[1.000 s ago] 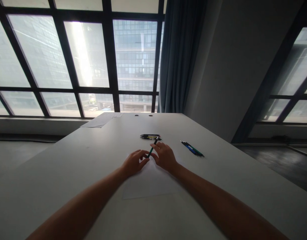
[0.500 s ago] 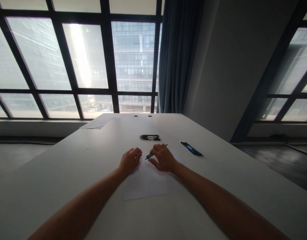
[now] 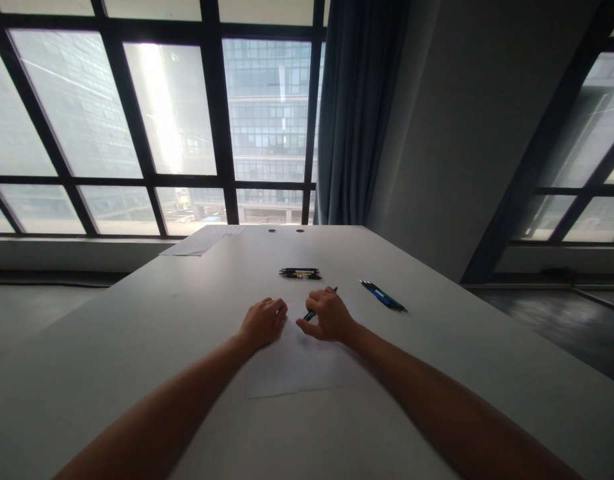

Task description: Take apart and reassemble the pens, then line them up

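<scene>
Right hand (image 3: 331, 317), centre of frame: fingers curled around a green pen (image 3: 311, 314), grasping it; the pen's dark tip shows just left of the fingers and its far end pokes out past the knuckles. The tip sits over or on the sheet; contact cannot be told.

Left hand (image 3: 263, 323), just left of centre: loosely curled, palm down, holding nothing, resting on the upper left part of a white sheet of paper (image 3: 299, 363).

Sheet of paper: flat on the white table (image 3: 151, 320), lower centre of frame, beneath both hands.

Group of dark pens (image 3: 300, 273), one with a yellow band: lying side by side on the table, just above the hands, apart from them.

Second group, blue and green pens (image 3: 384, 296): right of centre, well apart from the right hand.

Loose papers (image 3: 203, 240): far table edge, upper left of centre, by the window.

Containers: none visible; all pens lie directly on the table.
</scene>
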### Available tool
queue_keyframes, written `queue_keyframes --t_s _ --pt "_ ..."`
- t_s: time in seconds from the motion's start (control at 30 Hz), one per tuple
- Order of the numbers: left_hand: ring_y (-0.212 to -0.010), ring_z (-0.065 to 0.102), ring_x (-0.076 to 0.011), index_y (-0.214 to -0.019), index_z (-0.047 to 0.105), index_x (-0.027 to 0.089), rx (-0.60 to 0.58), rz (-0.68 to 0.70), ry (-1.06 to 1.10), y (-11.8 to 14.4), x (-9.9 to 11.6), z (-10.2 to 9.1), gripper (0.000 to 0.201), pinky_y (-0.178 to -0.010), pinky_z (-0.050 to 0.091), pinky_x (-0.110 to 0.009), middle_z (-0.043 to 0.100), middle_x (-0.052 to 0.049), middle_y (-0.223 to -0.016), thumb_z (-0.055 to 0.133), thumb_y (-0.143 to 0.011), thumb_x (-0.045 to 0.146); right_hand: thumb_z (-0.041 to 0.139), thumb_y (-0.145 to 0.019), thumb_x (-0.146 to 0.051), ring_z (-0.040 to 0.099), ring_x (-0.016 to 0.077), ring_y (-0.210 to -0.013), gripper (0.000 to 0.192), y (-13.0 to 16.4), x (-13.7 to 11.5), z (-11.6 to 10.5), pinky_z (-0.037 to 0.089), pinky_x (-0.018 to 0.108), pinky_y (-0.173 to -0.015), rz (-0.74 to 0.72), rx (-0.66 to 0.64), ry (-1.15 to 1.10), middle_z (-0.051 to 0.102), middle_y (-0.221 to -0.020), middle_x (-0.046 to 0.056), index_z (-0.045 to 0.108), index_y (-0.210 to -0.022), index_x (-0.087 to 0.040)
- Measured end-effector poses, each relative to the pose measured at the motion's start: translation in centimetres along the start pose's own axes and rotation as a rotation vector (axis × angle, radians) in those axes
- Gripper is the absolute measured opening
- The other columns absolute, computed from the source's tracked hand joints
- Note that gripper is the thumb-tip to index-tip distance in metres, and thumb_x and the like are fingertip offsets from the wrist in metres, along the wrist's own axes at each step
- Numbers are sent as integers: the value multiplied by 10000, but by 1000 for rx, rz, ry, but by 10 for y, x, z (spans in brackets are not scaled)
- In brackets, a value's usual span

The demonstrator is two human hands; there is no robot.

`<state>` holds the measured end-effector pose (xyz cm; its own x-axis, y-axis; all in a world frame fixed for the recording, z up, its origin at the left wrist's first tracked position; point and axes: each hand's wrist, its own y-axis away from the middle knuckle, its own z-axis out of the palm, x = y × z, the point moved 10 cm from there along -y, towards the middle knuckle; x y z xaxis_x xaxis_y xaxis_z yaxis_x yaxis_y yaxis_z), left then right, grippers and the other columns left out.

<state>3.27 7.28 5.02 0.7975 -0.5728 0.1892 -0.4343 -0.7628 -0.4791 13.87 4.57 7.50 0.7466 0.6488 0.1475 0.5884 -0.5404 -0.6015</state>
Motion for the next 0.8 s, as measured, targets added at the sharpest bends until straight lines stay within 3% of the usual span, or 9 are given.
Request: queue_keyframes --t_s 0.2,0.47,0.8 --pt "-726 594 -165 -873 612 201 -1 3 1 0 1 0 220 -648 406 -258 639 -40 -774 412 -933 273 304 -842 -658 286 86 -470 619 4 1 -5 128 269 -533 -12 49 -9 412 -544 -2 524 -561 -152" --pt "-745 599 -170 -878 612 200 -4 10 5 0 1 0 212 -661 413 -260 641 -42 -781 416 -929 261 263 -848 -667 279 87 -468 648 3 -6 -15 125 267 -530 -74 105 8 390 -520 -3 509 -538 -154" --pt "-751 600 -169 -868 608 203 -6 11 6 0 3 -1 203 -659 415 -254 638 -41 -781 421 -927 257 414 -814 -620 269 90 -482 561 -1 2 -9 127 273 -549 -2 30 76 424 -508 6 540 -546 -144"
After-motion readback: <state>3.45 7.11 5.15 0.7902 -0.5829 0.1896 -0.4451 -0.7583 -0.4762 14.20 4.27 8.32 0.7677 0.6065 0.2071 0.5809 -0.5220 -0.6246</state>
